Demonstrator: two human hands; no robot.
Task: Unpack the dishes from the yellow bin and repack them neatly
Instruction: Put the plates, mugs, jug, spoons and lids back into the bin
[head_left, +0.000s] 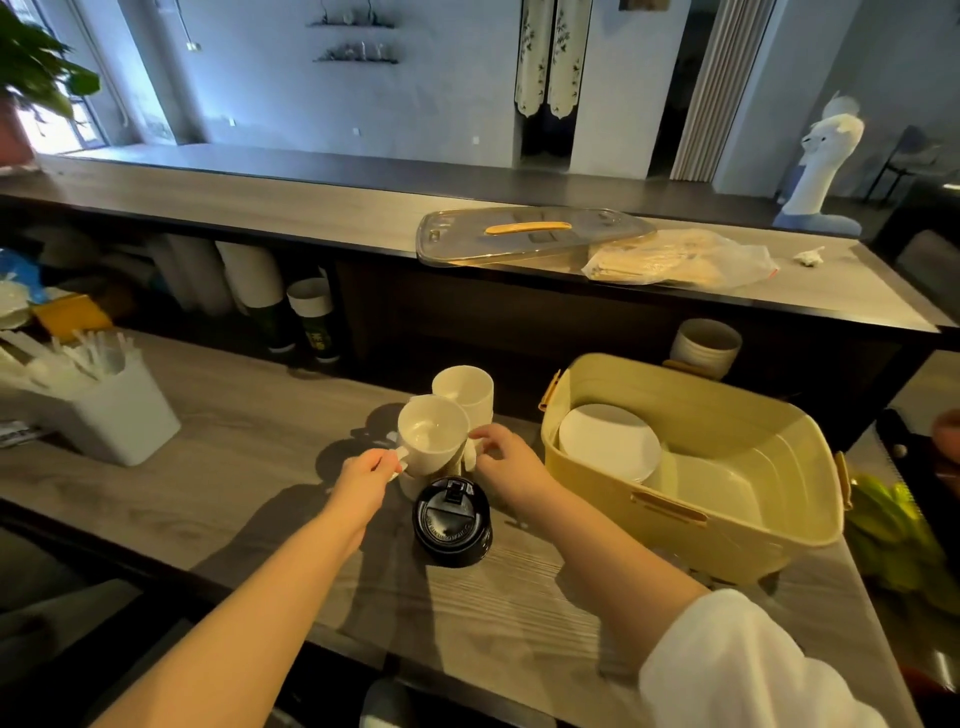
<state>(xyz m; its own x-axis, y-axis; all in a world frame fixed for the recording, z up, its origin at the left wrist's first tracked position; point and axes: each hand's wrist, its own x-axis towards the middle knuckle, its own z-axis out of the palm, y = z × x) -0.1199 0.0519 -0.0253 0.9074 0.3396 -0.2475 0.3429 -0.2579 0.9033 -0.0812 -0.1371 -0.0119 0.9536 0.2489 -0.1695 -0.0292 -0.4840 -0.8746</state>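
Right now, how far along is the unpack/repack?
Done: lid off, on the upper counter; one white cup out on the worktop. In hand: left hand pinches the handle of the near cup, right hand at its side. Left: plates still in the yellow bin; repacking not begun.

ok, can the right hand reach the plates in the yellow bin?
Probably yes. The yellow bin is open, lid off on the upper counter; the plates lean at the end nearest the right hand, nothing over them. That hand is at the white mug, so it must leave that first.
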